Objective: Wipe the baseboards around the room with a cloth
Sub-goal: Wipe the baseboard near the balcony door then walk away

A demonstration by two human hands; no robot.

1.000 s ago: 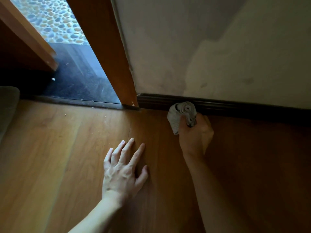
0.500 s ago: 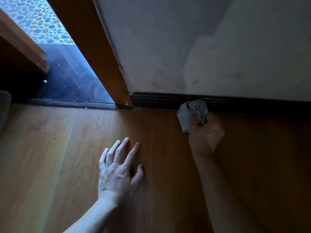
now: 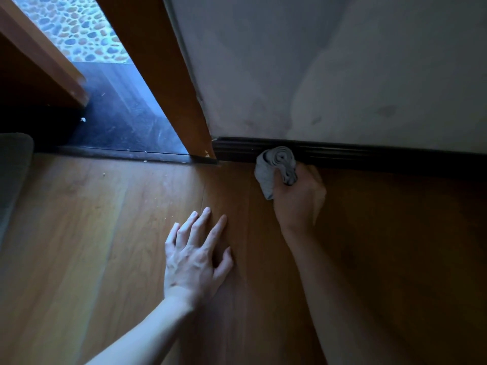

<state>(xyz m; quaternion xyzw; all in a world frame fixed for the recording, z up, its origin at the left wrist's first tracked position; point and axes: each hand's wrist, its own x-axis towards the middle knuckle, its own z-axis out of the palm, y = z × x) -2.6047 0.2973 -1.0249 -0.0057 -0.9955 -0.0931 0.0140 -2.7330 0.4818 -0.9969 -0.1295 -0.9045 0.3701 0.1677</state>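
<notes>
A dark brown baseboard (image 3: 382, 156) runs along the foot of a pale wall, from the wooden door frame to the right edge. A crumpled grey cloth (image 3: 274, 167) is pressed against the baseboard a short way right of the door frame. My right hand (image 3: 299, 198) grips the cloth from below, fingers curled around it. On the wooden floor, nearer to me, my left hand (image 3: 196, 259) lies flat with its fingers spread and holds nothing.
An orange-brown door frame (image 3: 168, 83) slants down to the baseboard's left end. Left of it, a dark threshold (image 3: 118, 154) opens onto a pebble-patterned floor. A grey cushioned edge (image 3: 13, 164) sits at the far left. Small crumbs dot the floor near the threshold.
My right hand slid the cloth rightward along the baseboard, then back left toward the door frame. My left hand stayed planted on the floor.
</notes>
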